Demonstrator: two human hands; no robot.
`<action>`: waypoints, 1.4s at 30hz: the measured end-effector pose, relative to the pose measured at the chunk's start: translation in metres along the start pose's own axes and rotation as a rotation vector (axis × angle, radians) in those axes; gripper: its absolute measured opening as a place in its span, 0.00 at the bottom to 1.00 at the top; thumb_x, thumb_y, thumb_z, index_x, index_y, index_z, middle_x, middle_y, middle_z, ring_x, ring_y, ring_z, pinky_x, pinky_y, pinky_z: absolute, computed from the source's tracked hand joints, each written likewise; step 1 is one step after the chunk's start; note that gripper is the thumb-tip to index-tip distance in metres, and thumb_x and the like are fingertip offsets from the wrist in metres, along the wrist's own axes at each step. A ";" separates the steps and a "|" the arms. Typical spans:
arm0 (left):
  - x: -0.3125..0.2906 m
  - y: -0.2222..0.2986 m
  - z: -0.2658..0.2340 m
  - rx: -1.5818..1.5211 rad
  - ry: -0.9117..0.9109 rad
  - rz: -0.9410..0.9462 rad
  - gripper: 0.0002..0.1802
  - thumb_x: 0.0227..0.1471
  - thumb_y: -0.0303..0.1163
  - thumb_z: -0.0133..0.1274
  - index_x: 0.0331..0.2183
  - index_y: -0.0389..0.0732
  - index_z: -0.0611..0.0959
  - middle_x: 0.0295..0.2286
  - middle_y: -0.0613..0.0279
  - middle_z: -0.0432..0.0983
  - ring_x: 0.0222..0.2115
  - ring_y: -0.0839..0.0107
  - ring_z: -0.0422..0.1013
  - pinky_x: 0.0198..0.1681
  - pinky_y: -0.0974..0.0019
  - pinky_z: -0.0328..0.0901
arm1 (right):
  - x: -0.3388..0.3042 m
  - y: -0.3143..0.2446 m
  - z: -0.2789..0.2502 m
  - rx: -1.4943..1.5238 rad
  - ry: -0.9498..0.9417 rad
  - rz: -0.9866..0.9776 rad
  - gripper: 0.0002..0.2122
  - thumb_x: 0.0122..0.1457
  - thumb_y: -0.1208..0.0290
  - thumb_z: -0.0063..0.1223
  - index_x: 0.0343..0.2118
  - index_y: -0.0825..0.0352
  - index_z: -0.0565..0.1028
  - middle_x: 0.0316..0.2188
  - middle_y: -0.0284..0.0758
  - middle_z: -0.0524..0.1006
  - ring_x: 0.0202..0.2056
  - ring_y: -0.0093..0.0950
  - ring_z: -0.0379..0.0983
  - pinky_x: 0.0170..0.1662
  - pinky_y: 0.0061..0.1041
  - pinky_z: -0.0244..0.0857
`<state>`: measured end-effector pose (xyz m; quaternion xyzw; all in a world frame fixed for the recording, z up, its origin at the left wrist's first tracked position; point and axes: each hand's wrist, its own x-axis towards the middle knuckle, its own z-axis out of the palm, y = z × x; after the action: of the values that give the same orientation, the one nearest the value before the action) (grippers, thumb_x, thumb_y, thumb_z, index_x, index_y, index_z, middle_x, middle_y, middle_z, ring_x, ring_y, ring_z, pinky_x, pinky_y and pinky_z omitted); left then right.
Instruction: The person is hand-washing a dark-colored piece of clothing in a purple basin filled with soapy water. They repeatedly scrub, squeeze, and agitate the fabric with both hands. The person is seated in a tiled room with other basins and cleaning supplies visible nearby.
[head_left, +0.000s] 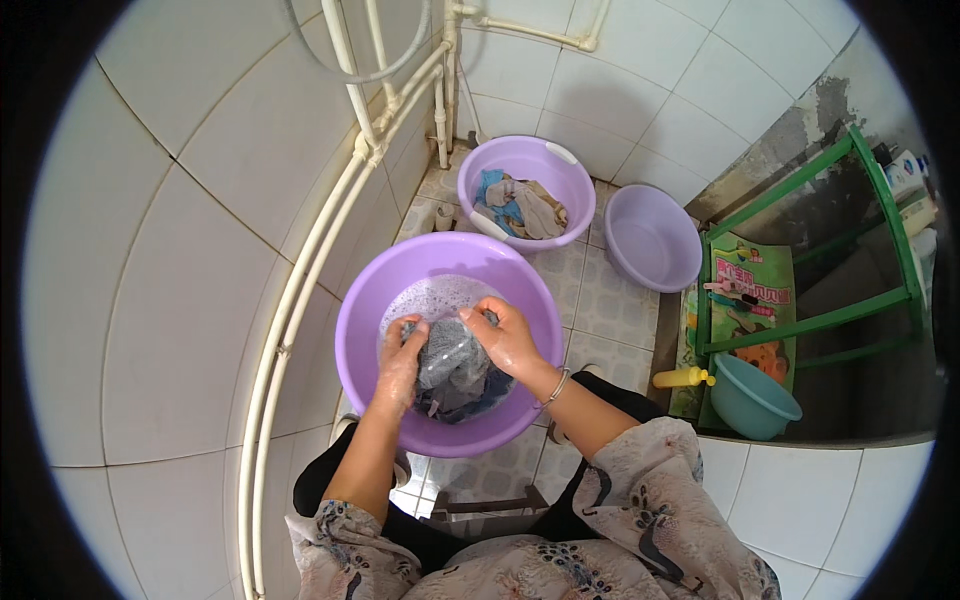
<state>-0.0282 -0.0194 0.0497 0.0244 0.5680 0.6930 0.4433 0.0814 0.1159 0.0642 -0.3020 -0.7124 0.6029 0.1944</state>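
Note:
A large purple basin (362,290) stands on the floor between my knees, with foamy, sudsy water (437,293) in it. Wet grey cloth (447,358) lies bunched up in the water, its lower part darker. My left hand (401,365) grips the cloth's left side with curled fingers. On the opposite side my right hand (503,340) holds it too, thumb on top and the other fingers partly hidden. A bracelet (553,388) circles my right wrist.
Behind stands a second purple basin (575,180) with clothes (528,207) inside. To its right, a smaller purple basin (652,238) leans near the wall. A green metal frame (808,325), a yellow bottle (682,378) and a teal basin (752,400) are at right. Pipes (318,262) run along the left wall.

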 end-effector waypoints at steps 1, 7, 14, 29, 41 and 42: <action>-0.008 0.010 -0.001 0.069 -0.010 0.032 0.28 0.50 0.32 0.52 0.53 0.38 0.65 0.41 0.52 0.68 0.42 0.65 0.67 0.44 0.64 0.64 | -0.001 0.003 -0.003 0.028 -0.012 0.044 0.12 0.55 0.63 0.54 0.26 0.69 0.72 0.17 0.31 0.69 0.23 0.19 0.63 0.28 0.23 0.60; -0.021 0.017 -0.022 0.474 -0.228 0.198 0.35 0.40 0.25 0.58 0.53 0.43 0.67 0.43 0.52 0.69 0.42 0.65 0.67 0.47 0.67 0.61 | -0.003 0.011 -0.002 0.142 0.003 0.096 0.11 0.56 0.64 0.54 0.27 0.69 0.73 0.20 0.26 0.68 0.25 0.15 0.61 0.28 0.18 0.58; -0.019 0.035 -0.032 1.055 -0.070 0.055 0.15 0.42 0.30 0.56 0.35 0.36 0.78 0.25 0.62 0.75 0.26 0.73 0.70 0.31 0.69 0.64 | 0.008 0.004 -0.012 0.344 0.000 0.110 0.09 0.55 0.67 0.56 0.29 0.68 0.74 0.25 0.23 0.69 0.27 0.13 0.61 0.29 0.15 0.58; -0.008 -0.053 0.018 -0.313 0.299 -0.123 0.23 0.55 0.50 0.46 0.44 0.42 0.72 0.41 0.54 0.72 0.40 0.63 0.69 0.40 0.60 0.67 | -0.022 0.008 0.043 -0.362 -0.088 -0.266 0.11 0.54 0.61 0.52 0.23 0.63 0.71 0.17 0.40 0.73 0.19 0.41 0.70 0.21 0.36 0.63; -0.023 -0.021 0.033 -0.233 0.073 -0.422 0.30 0.57 0.50 0.42 0.53 0.38 0.67 0.43 0.51 0.71 0.41 0.61 0.71 0.43 0.57 0.67 | -0.007 0.010 0.034 -0.425 -0.043 -0.183 0.14 0.53 0.58 0.53 0.23 0.66 0.73 0.18 0.42 0.73 0.22 0.40 0.72 0.27 0.36 0.65; -0.022 -0.015 0.036 -0.200 0.077 -0.374 0.24 0.57 0.45 0.43 0.50 0.38 0.68 0.41 0.52 0.71 0.39 0.62 0.71 0.42 0.57 0.67 | 0.001 0.009 0.029 -0.278 -0.028 -0.067 0.15 0.53 0.57 0.53 0.23 0.67 0.73 0.18 0.42 0.72 0.23 0.40 0.72 0.28 0.35 0.65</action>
<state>0.0137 -0.0069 0.0605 -0.1521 0.5074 0.6521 0.5423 0.0642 0.0962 0.0493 -0.2937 -0.8012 0.4959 0.1608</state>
